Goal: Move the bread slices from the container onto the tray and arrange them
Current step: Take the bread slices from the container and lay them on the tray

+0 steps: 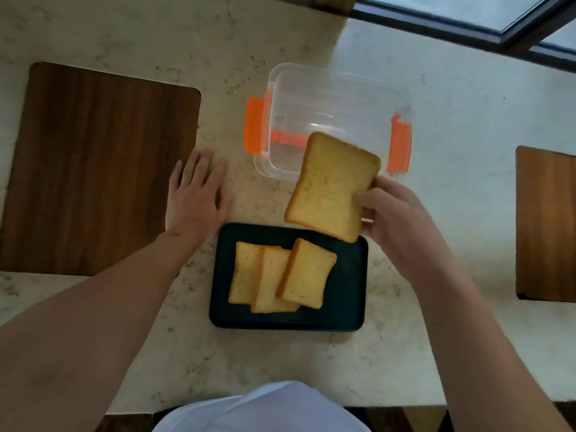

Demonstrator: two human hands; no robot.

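Note:
A dark rectangular tray (pixel 346 291) lies on the counter in front of me. Three golden bread slices (pixel 280 275) overlap on its left half, fanned from left to right. My right hand (pixel 402 219) holds another bread slice (pixel 332 187) by its right edge, in the air between the tray's far edge and the container. The clear plastic container (pixel 336 107) with orange clips stands just beyond the tray and looks empty. My left hand (pixel 196 194) rests flat on the counter, fingers apart, left of the container and holding nothing.
A dark wooden board (pixel 99 166) lies at the left, touching my left hand's side. A second wooden board (pixel 545 222) sits at the right edge. A window frame (pixel 498 23) runs along the far right. The counter's front edge is near my body.

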